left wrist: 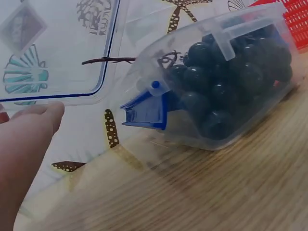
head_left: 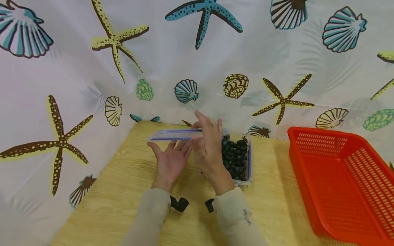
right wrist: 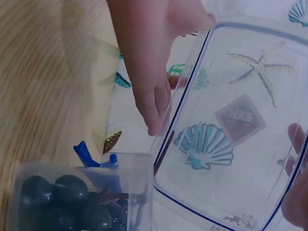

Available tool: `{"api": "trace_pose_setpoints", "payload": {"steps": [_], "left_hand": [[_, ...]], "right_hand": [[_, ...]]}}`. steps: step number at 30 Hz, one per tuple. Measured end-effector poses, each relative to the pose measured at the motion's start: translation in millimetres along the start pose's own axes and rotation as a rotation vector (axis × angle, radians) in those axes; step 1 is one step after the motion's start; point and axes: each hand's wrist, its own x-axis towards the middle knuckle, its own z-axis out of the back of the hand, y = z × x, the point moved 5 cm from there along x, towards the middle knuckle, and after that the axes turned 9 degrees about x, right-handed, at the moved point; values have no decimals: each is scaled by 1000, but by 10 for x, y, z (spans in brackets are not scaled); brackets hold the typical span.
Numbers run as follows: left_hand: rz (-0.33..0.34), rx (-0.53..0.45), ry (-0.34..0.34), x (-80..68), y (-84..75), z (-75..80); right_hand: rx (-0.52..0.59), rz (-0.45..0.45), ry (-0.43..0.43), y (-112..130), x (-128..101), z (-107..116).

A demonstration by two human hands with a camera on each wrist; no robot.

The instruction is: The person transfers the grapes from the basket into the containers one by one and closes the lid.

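A clear lid (head_left: pixel 172 134) with a blue seal line hangs level above the wooden table (head_left: pixel 123 191). My right hand (head_left: pixel 209 147) pinches its right end; its fingertips (right wrist: pixel 296 207) show through the plastic. My left hand (head_left: pixel 170 162) lies palm up beneath the lid, fingers straight and reaching its near edge (right wrist: pixel 144 62). Just right of my right hand stands a clear container (head_left: pixel 250 160) full of dark grapes (head_left: pixel 235 155), uncovered. The left wrist view shows the lid (left wrist: pixel 53 43) above my finger (left wrist: pixel 24 139), the grapes (left wrist: pixel 216 82) and a blue clasp (left wrist: pixel 144 108) hanging down.
A red slotted basket (head_left: pixel 338 177) sits at the right end of the table. A cloth printed with starfish and shells (head_left: pixel 184 51) hangs behind and to the left. Black wrist straps (head_left: pixel 179 204) lie near my sleeves.
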Motion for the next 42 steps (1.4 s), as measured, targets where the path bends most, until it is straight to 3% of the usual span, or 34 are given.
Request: {"api": "trace_pose_setpoints", "payload": {"steps": [3,5,8,10,12,15,17,20,26,31,36,42], "left_hand": [[21,-54,53,-6,-6,-39],[57,-20,118,-12,-4,-96],[140,158,243,-6,54,-185],[175,299,295,5,120,-222],[195,403,276,35,207,-218],[203,522,162,88,354,-183],[208,600,88,123,457,-159],[210,721,49,167,594,-157],[160,888,-35,224,684,-213],[124,1105,-32,271,732,-320],[101,1311,-12,334,809,-380],[47,1503,-8,372,772,-450]], "right_hand": [[78,19,-35,-64,41,133],[125,23,-57,-139,46,250],[173,-57,-85,-283,8,445],[154,-190,-89,-384,-36,562],[130,-378,-57,-468,-82,655],[93,-629,58,-550,-151,740],[83,-737,125,-574,-191,793],[120,-824,171,-603,-246,877],[73,-917,209,-681,-393,1069],[37,-931,199,-764,-531,1234],[76,-932,131,-877,-642,1304],[78,-931,0,-1022,-699,1222]]}}
